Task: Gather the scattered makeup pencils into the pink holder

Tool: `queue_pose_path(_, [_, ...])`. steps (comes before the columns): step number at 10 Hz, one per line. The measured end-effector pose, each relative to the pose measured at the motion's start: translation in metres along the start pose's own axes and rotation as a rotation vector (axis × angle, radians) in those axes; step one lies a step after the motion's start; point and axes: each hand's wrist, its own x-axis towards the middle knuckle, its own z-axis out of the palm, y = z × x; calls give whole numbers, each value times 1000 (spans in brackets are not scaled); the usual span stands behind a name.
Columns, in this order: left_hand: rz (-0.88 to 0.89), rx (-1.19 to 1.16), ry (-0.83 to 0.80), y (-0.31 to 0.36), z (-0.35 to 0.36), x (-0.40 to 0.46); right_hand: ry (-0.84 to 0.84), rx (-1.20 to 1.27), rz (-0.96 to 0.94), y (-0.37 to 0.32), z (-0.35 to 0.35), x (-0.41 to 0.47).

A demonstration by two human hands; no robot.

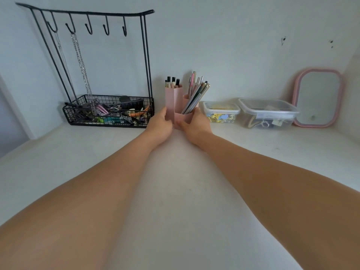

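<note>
White desk (pixel 175 172), pale wall behind. Pink holder (pixel 175 102) stands near wall, between wire basket (pixel 109 114) and clear boxes (pixel 221 112), pencils (pixel 194 94) upright inside. Left hand (pixel 160 121) and right hand (pixel 195 123) grip holder's base from both sides, fingers curled around it.

Holder (pixel 176 106) stands between wire basket (pixel 109 112) (left) and 2 boxes (pixel 251 112).

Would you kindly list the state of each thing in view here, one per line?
Pink holder: upright on the table, gripped from both sides.
Pencils: standing in the holder, some leaning right.
Left hand: gripping the holder's left side.
Right hand: gripping the holder's right side.
Small box: lid on.
Large box: lid on.
Mirror: leaning against the wall.
Wire basket: full of clips.
</note>
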Motion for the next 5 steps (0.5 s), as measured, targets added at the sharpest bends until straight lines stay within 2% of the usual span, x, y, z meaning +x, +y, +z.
queue_pose_path(3, [0,287,-2,5,8,22,33,-94,13,2,10,21])
queue_pose_path(5, [56,320,3,5,11,15,40,-81,30,1,4,13])
